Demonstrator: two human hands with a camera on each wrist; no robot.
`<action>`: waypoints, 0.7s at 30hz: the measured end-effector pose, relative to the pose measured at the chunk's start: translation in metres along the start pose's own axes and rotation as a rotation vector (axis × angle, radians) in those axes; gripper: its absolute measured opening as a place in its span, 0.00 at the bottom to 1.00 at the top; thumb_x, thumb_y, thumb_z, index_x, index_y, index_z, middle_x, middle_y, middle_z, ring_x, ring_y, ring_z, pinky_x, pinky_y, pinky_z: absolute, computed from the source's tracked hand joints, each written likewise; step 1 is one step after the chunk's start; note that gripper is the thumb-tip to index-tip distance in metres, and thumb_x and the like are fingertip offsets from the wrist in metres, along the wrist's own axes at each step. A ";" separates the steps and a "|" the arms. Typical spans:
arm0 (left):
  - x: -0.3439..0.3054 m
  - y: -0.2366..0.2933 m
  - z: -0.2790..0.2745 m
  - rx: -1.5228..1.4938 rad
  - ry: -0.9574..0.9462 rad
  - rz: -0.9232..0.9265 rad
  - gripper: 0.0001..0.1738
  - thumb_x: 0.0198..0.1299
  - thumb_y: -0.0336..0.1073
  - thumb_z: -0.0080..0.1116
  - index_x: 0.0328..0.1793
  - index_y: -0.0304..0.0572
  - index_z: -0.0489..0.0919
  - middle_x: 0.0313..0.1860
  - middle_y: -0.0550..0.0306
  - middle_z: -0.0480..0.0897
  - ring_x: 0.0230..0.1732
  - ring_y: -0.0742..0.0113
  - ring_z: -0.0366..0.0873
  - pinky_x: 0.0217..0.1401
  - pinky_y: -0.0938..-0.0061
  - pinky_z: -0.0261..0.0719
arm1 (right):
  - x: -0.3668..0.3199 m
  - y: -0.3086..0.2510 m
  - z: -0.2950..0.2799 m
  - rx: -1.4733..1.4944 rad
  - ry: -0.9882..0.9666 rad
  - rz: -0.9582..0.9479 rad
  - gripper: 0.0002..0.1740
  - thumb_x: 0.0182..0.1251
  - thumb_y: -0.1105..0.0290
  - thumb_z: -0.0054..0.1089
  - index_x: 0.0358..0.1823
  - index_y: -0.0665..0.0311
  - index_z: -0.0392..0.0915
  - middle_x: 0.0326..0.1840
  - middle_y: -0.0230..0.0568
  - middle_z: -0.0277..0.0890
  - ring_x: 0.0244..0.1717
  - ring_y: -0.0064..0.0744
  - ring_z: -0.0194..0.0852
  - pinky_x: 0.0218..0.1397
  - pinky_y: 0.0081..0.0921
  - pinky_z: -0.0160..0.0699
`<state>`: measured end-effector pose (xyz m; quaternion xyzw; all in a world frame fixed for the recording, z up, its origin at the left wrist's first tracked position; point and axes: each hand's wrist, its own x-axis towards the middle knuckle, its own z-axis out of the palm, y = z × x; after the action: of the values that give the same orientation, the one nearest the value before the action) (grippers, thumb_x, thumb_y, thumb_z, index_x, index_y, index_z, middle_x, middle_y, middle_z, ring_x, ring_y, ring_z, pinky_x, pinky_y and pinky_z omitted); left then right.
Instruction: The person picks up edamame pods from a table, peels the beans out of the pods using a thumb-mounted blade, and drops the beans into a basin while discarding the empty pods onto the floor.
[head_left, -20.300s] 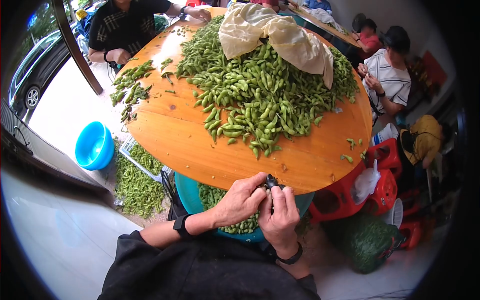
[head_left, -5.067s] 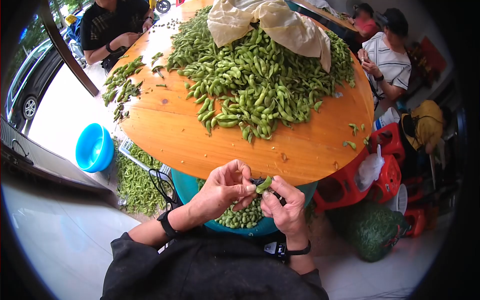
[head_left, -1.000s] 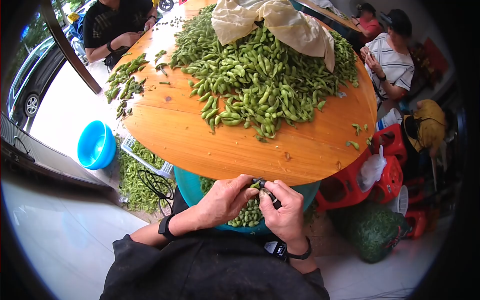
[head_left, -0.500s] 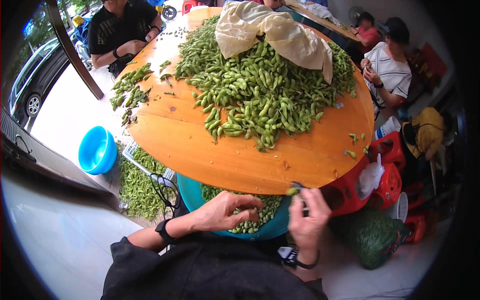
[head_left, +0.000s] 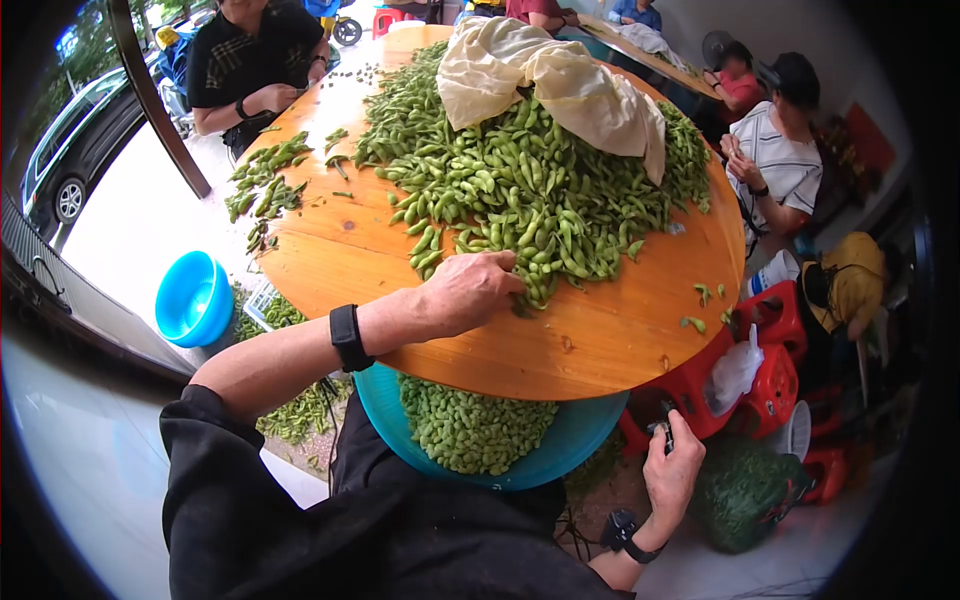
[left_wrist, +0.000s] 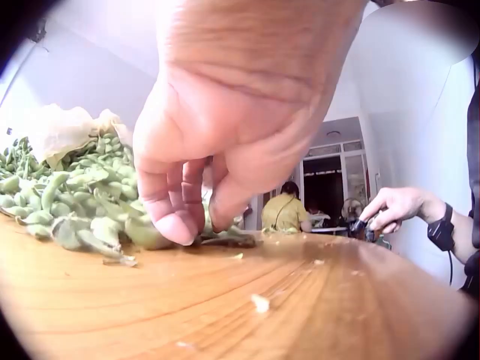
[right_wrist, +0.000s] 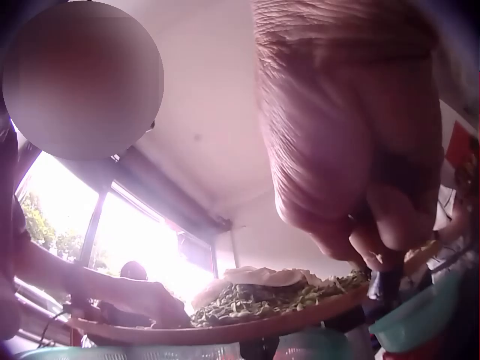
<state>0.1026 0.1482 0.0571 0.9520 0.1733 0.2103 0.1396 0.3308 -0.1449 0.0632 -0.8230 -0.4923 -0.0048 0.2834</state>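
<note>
My left hand (head_left: pixel 460 295) reaches over the round wooden table (head_left: pixel 480 362) to the near edge of a heap of green soybean pods (head_left: pixel 560 190). In the left wrist view its fingers (left_wrist: pixel 176 225) curve down right at the pods, close to a dark flat pod (left_wrist: pixel 234 241); I cannot tell whether a pod is pinched. My right hand (head_left: pixel 672 470) is off the table's right edge, beside a red stool. It holds a small black tool (head_left: pixel 662 428), which the right wrist view shows as a dark shape (right_wrist: pixel 384 285). Shelled beans (head_left: pixel 470 425) fill a teal basin (head_left: pixel 590 445) below the table edge.
A cream cloth (head_left: pixel 560 75) covers the heap's top. Red stools (head_left: pixel 772 385), a plastic bag (head_left: pixel 733 372) and a green net sack (head_left: pixel 750 500) stand right. A blue basin (head_left: pixel 193 300) and scattered pods (head_left: pixel 300 412) lie on the left floor. Several people (head_left: pixel 255 60) sit around.
My hands have parted from working together on a pod over the basin. The left went forward to the heap; the right moved right and down with the black tool, the pod gone from view.
</note>
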 end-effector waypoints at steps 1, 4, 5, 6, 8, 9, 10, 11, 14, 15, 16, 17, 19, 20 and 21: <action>0.001 0.001 0.002 -0.002 -0.005 0.002 0.10 0.59 0.32 0.62 0.47 0.45 0.84 0.39 0.52 0.78 0.36 0.47 0.81 0.37 0.56 0.80 | 0.001 -0.002 0.003 0.024 0.010 -0.015 0.16 0.61 0.81 0.56 0.52 0.78 0.76 0.40 0.63 0.79 0.40 0.62 0.79 0.45 0.45 0.76; 0.005 0.004 0.003 0.031 -0.043 -0.066 0.09 0.58 0.34 0.64 0.45 0.45 0.84 0.40 0.53 0.77 0.37 0.49 0.81 0.38 0.56 0.80 | 0.005 -0.009 0.011 0.062 0.019 -0.063 0.15 0.62 0.81 0.57 0.50 0.77 0.77 0.39 0.61 0.79 0.39 0.61 0.79 0.44 0.45 0.76; 0.007 0.003 0.002 0.042 -0.058 -0.068 0.10 0.58 0.34 0.64 0.45 0.46 0.84 0.40 0.53 0.77 0.38 0.49 0.81 0.38 0.56 0.80 | 0.007 -0.015 0.013 0.098 0.005 -0.080 0.14 0.61 0.81 0.58 0.49 0.77 0.77 0.39 0.61 0.79 0.39 0.61 0.79 0.43 0.45 0.77; 0.009 0.001 0.001 0.054 -0.072 -0.070 0.10 0.57 0.35 0.64 0.45 0.46 0.84 0.40 0.53 0.76 0.39 0.50 0.81 0.39 0.56 0.81 | 0.008 -0.021 0.015 0.106 0.004 -0.095 0.13 0.61 0.81 0.58 0.48 0.76 0.77 0.38 0.60 0.79 0.39 0.60 0.80 0.43 0.44 0.77; 0.012 -0.002 0.006 0.061 -0.079 -0.060 0.10 0.57 0.34 0.63 0.45 0.46 0.84 0.40 0.53 0.76 0.39 0.50 0.81 0.39 0.56 0.81 | 0.011 -0.032 0.018 0.149 -0.025 -0.100 0.13 0.61 0.81 0.58 0.47 0.76 0.77 0.38 0.60 0.79 0.38 0.60 0.80 0.42 0.43 0.77; 0.013 -0.002 0.007 0.064 -0.087 -0.051 0.10 0.57 0.34 0.63 0.45 0.46 0.84 0.40 0.53 0.76 0.39 0.50 0.81 0.39 0.56 0.80 | 0.012 -0.036 0.020 0.191 -0.055 -0.104 0.12 0.61 0.81 0.58 0.47 0.76 0.78 0.38 0.59 0.79 0.38 0.60 0.79 0.42 0.43 0.77; 0.013 -0.001 0.008 0.064 -0.086 -0.049 0.10 0.57 0.34 0.63 0.45 0.46 0.84 0.40 0.53 0.76 0.39 0.50 0.81 0.39 0.56 0.80 | 0.013 -0.037 0.025 0.197 -0.035 -0.149 0.12 0.61 0.82 0.58 0.47 0.75 0.79 0.37 0.58 0.79 0.37 0.57 0.80 0.40 0.41 0.78; 0.012 0.000 0.009 0.046 -0.056 -0.043 0.06 0.57 0.32 0.60 0.41 0.45 0.83 0.41 0.52 0.76 0.39 0.48 0.81 0.39 0.55 0.80 | 0.014 -0.042 0.027 0.196 -0.034 -0.149 0.12 0.61 0.82 0.58 0.47 0.75 0.79 0.37 0.58 0.79 0.37 0.57 0.80 0.40 0.41 0.78; 0.014 0.002 0.009 0.006 -0.036 -0.048 0.03 0.57 0.30 0.58 0.36 0.42 0.81 0.42 0.50 0.76 0.39 0.46 0.81 0.40 0.54 0.80 | 0.017 -0.058 0.033 0.311 -0.117 -0.187 0.13 0.62 0.82 0.58 0.48 0.72 0.81 0.35 0.53 0.80 0.33 0.49 0.82 0.36 0.34 0.78; 0.015 0.002 0.009 -0.017 -0.047 -0.060 0.03 0.56 0.30 0.58 0.36 0.41 0.80 0.43 0.50 0.76 0.39 0.46 0.81 0.40 0.54 0.80 | 0.019 -0.064 0.034 0.308 -0.117 -0.191 0.13 0.62 0.82 0.58 0.48 0.72 0.81 0.35 0.53 0.80 0.33 0.49 0.82 0.36 0.34 0.78; 0.014 0.002 0.008 -0.017 -0.043 -0.060 0.03 0.56 0.30 0.58 0.36 0.41 0.80 0.43 0.50 0.76 0.39 0.46 0.81 0.40 0.54 0.80 | 0.020 -0.071 0.035 0.334 -0.120 -0.200 0.13 0.61 0.82 0.57 0.47 0.73 0.81 0.35 0.53 0.81 0.33 0.46 0.83 0.38 0.32 0.79; 0.013 0.003 0.009 -0.016 0.013 -0.065 0.04 0.58 0.30 0.59 0.39 0.41 0.81 0.40 0.51 0.77 0.38 0.47 0.81 0.39 0.56 0.80 | 0.022 -0.075 0.035 0.360 -0.122 -0.208 0.13 0.60 0.83 0.57 0.46 0.74 0.81 0.35 0.53 0.81 0.34 0.43 0.84 0.39 0.31 0.79; 0.010 0.009 0.004 -0.020 0.066 -0.065 0.05 0.60 0.31 0.60 0.41 0.40 0.81 0.37 0.51 0.79 0.37 0.49 0.81 0.38 0.58 0.80 | 0.025 -0.072 0.046 0.379 -0.092 -0.282 0.12 0.64 0.82 0.56 0.49 0.74 0.80 0.31 0.45 0.80 0.28 0.33 0.80 0.31 0.26 0.76; 0.006 0.013 0.000 -0.189 0.059 -0.131 0.04 0.61 0.30 0.59 0.41 0.40 0.81 0.35 0.51 0.80 0.35 0.50 0.82 0.37 0.61 0.80 | 0.025 -0.071 0.053 0.510 -0.131 -0.194 0.13 0.67 0.81 0.55 0.52 0.74 0.79 0.29 0.39 0.78 0.25 0.26 0.76 0.27 0.23 0.72; 0.001 0.019 -0.008 -0.358 0.049 -0.198 0.04 0.61 0.29 0.58 0.41 0.39 0.80 0.32 0.50 0.82 0.33 0.51 0.82 0.36 0.63 0.80 | 0.025 -0.072 0.060 0.641 -0.169 -0.104 0.14 0.69 0.80 0.54 0.54 0.73 0.77 0.28 0.34 0.75 0.23 0.19 0.71 0.23 0.19 0.68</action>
<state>0.1053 0.1329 0.0714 0.8849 0.2293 0.2460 0.3222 0.2694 -0.0712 0.0534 -0.6634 -0.5318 0.2040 0.4853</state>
